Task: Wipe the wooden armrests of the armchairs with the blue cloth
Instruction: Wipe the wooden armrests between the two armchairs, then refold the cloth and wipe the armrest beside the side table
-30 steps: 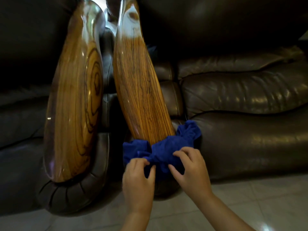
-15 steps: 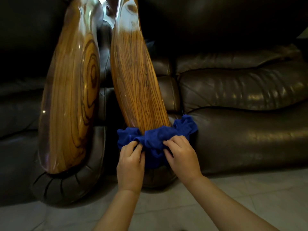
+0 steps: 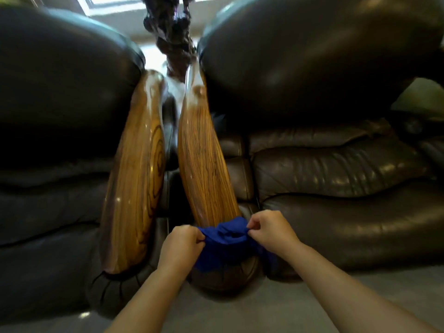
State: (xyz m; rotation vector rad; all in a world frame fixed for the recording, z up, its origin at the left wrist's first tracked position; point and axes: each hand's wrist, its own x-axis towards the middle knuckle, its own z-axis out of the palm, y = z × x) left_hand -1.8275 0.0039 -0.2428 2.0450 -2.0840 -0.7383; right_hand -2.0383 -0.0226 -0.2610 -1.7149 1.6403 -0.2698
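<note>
The blue cloth (image 3: 225, 239) was draped over the near end of the right-hand wooden armrest (image 3: 204, 164). The left hand (image 3: 181, 246) gripped the cloth's left edge; the right hand (image 3: 271, 233) pinched its right edge. A second wooden armrest (image 3: 134, 188) lay just left of the left hand, uncovered.

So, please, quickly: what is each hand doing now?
Left hand: closed, grip on the cloth.
Right hand: closed, pinching the same cloth.
</note>
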